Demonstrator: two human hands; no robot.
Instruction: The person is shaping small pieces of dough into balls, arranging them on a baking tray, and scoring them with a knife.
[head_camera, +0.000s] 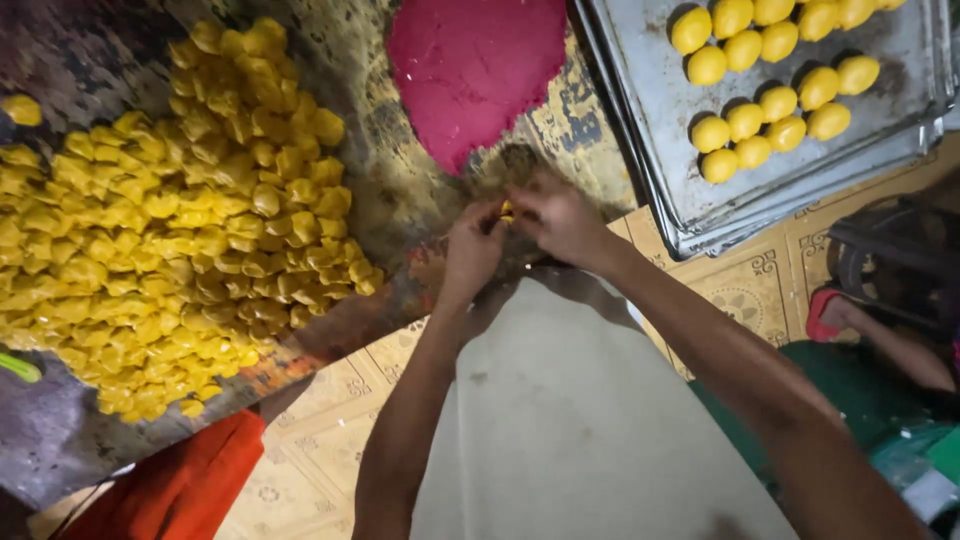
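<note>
Both forearms reach up to the board (400, 200), where the left hand (470, 250) and right hand (560, 220) meet, each grip pinched on one small yellow piece (507, 209). Left of it spreads the yellow heap (180, 230); above, pink dough (475, 65); right, a tray (660, 110) of balls (760, 100).

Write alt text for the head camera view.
Both hands, left hand and right hand, pinch a small yellow dough piece over a worn board, between a heap of yellow pieces and a tray of yellow balls.

arms: bare, no sleeves | hands (520, 235): 2, bare, no rings | lap: pale cloth
</note>
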